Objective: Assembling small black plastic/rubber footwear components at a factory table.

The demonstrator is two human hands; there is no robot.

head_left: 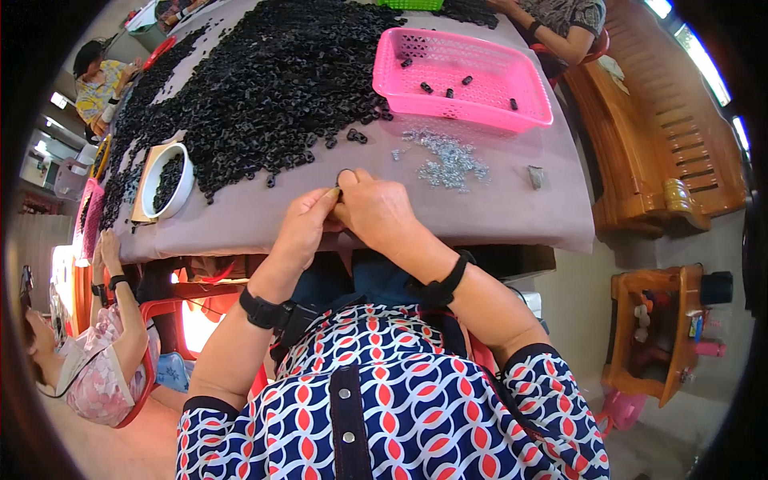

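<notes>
Both of my hands meet just above the near edge of the table. My left hand has its thumb and finger pinched on a small black plastic part. Fingers of my right hand are closed round the same part and cover most of it. Beyond them spreads a large heap of similar black plastic parts. Small shiny silvery pieces lie scattered to the right of my hands; their exact kind is too small to tell. Farther back, a pink basket has several black parts in it.
At the left stands a white bowl of black parts, on a piece of cardboard. A small grey scrap lies on the right. Other people sit at the left and far sides. A wooden bench flanks the table's right.
</notes>
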